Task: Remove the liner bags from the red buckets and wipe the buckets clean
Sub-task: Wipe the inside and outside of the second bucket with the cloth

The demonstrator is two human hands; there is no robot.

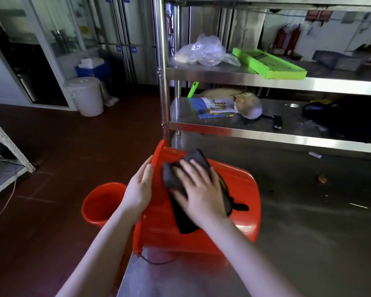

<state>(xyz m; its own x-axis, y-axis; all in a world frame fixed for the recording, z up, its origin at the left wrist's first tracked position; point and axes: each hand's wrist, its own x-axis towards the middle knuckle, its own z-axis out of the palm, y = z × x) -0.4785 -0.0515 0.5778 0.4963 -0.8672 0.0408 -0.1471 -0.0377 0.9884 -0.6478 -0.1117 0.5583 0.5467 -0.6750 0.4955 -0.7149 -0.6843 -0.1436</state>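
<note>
A red bucket (240, 202) lies on its side on the steel table (308, 221), its rim facing left. My right hand (199, 189) presses a dark cloth (186, 219) flat against the bucket's upper wall, fingers spread. My left hand (139, 189) holds the bucket's rim at the left, thumb over the edge. A second red bucket (101, 202) stands upright on the floor to the left, open and with no liner visible inside.
A steel shelf rack (266, 82) rises behind the table with a clear plastic bag (201, 51), a green tray (270, 63), papers and a pan. A white lidded bucket (86, 95) stands on the red floor at the back left.
</note>
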